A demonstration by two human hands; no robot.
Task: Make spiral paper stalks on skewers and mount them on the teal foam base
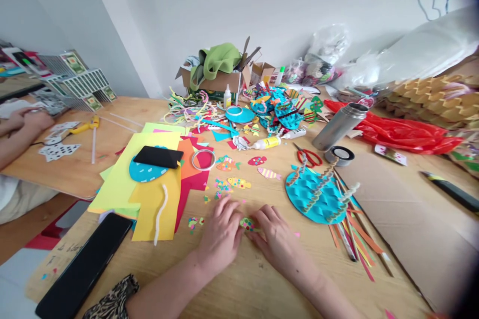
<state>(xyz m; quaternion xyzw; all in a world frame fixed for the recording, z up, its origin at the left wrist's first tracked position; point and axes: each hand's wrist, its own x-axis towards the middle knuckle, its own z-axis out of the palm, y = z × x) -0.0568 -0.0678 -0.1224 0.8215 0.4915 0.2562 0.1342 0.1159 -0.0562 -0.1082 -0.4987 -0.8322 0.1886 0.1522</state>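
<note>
A small green paper fish (pixel 247 224) covered in coloured dots lies low over the wooden table between my hands. My left hand (pixel 222 227) has its fingers closed at the fish's left end. At the other end, the bent fingers of my right hand (pixel 276 235) pinch the fish near its tail; the exact contact is partly hidden. Just beyond are a yellow paper fish (pixel 239 183), a pink striped fish (pixel 269 173), a red fish (pixel 257 160) and an orange-blue fish (pixel 227 163). Loose confetti dots (pixel 192 223) are scattered left of my left hand.
A blue paper disc (pixel 314 199) with upright twisted stems stands right, near red scissors (pixel 309 155) and a steel flask (pixel 340 127). Coloured paper sheets (pixel 149 214), a phone (pixel 159 157) and a black case (pixel 86 264) lie left. Another person's hands (pixel 32 118) are far left.
</note>
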